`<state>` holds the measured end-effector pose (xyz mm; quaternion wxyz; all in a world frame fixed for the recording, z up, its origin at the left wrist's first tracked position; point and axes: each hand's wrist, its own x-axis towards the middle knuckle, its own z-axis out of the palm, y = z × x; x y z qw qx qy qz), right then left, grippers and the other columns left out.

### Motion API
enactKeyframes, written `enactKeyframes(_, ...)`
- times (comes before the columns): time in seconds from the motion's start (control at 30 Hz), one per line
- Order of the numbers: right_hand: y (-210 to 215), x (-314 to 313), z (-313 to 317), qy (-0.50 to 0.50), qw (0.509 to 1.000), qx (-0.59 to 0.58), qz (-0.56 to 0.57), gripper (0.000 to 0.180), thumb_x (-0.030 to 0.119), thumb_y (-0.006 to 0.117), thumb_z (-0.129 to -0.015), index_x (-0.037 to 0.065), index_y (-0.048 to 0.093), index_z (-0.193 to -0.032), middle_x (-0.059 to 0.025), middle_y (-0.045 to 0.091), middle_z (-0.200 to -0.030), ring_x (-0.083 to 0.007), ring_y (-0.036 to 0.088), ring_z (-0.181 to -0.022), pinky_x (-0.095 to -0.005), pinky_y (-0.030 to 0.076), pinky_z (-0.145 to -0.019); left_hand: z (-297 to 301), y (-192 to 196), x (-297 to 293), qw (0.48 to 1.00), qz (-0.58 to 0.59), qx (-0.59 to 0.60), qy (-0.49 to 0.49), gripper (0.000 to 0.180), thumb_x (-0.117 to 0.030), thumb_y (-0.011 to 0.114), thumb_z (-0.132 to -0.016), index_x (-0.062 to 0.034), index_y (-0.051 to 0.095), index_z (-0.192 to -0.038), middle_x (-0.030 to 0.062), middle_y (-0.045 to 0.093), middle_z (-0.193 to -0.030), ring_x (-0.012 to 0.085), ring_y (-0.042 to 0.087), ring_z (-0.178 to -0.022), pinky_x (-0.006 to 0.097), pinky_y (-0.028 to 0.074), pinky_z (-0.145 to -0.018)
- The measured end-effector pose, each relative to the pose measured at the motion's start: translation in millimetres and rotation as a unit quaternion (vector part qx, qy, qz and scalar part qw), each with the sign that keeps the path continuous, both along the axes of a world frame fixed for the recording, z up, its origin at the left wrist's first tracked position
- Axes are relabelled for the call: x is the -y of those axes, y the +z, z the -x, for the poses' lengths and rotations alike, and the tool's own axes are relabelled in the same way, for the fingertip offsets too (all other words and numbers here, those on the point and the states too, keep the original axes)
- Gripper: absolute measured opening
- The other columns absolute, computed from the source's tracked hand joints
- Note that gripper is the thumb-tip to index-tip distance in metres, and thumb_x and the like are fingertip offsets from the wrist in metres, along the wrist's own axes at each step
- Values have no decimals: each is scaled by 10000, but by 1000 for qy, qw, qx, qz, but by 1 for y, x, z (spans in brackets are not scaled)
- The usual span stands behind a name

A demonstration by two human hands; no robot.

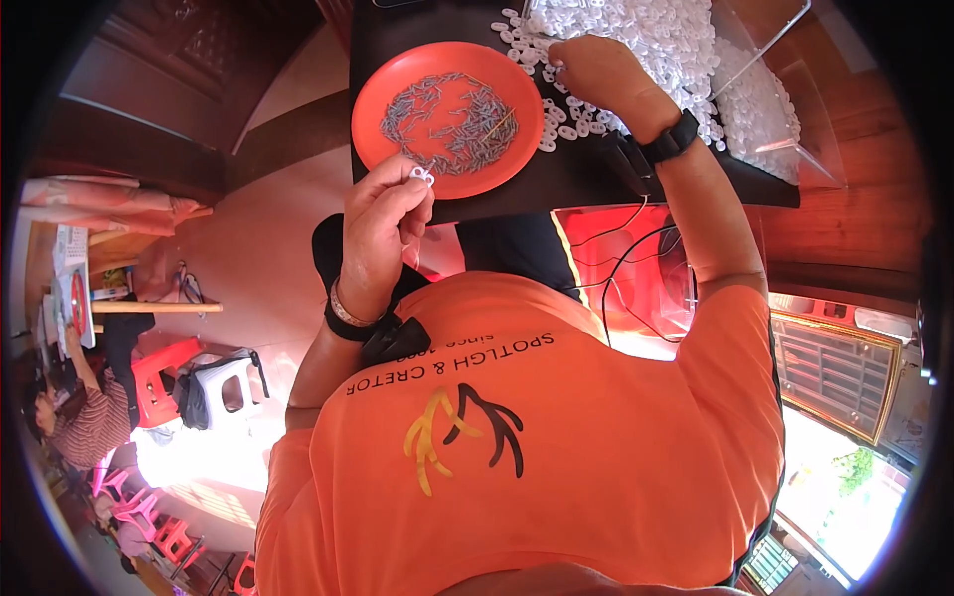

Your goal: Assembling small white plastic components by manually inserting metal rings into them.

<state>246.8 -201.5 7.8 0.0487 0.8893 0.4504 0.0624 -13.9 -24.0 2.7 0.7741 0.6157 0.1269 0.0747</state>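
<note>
My left hand (383,228) is closed in a pinch around a small white plastic piece with two round holes (421,176), just over the near rim of an orange-red plate (373,129). On that plate lie many small grey screw-like pins (482,119) and a thin yellowish stick (500,123). To the right, my right hand (606,79) reaches into a heap of small white oval plastic pieces (676,40). Its fingers are curled together at the heap's left edge; whatever they pinch is hidden.
A dark table (586,184) carries the plate and heap. A clear plastic sheet or wall (770,50) stands at the right. Black cables (621,258) hang under the table. Farther left, another person (94,422) sits near red and white stools (224,387).
</note>
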Motion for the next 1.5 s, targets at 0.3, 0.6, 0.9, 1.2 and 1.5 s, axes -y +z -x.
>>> enactKeyframes(0.3,1,-7,1,-1,1000,-18,-11,219,66,556,-733,100,643,-931,-128,654,-845,-319,619,-861,-413,489,-736,4,0,0,999,-23,-23,-14,193,-220,461,-860,-71,505,-744,-6,500,-611,42,400,-497,186,263,-455)
enactKeyframes(0.6,1,-12,-2,22,999,10,27,228,40,564,-695,79,669,-894,-132,655,-828,-311,622,-853,-414,491,-728,10,-3,-5,1000,8,5,11,177,-158,474,-855,-39,510,-730,11,486,-588,46,404,-457,181,287,-360)
enactKeyframes(0.9,-5,-14,-4,31,999,26,15,150,58,550,-710,76,631,-835,-136,640,-791,-327,615,-812,-428,483,-704,10,-6,-6,1000,25,16,10,167,-169,486,-852,-42,532,-753,5,495,-594,48,418,-469,181,273,-380)
enactKeyframes(1.2,14,6,5,2,980,-108,-168,251,130,593,-758,81,627,-1003,-99,633,-770,-219,617,-720,-324,488,-660,4,-3,-7,1000,21,12,9,181,-187,484,-853,-35,541,-772,35,541,-633,72,487,-497,182,332,-386)
enactKeyframes(1.5,11,-26,124,109,636,-574,-503,144,0,645,-827,24,631,-969,-24,640,-921,-89,607,-850,-226,495,-766,-18,10,-2,995,25,95,-11,204,-200,473,-870,-28,537,-784,109,628,-772,156,595,-650,236,425,-559)
